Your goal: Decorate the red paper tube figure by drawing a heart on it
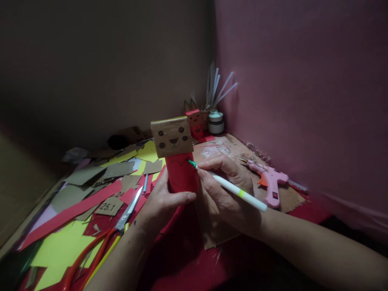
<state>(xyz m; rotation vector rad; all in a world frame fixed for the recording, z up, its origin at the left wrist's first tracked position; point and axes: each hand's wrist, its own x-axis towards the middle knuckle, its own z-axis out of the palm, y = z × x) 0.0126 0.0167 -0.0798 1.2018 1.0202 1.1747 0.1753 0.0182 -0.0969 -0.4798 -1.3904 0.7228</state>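
Head view: the left hand (162,200) holds the toy (182,173) upright at centre, most fingers hidden behind it. The right hand (232,204) pinches a pen (230,186) at the toy's dim, faintly marked front.

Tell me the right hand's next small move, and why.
Probably a short, light stroke of the green-tipped marker along the faint dark outline on the red tube: the right hand has the tip at or very near that line, and the left hand holds the tube near its base.
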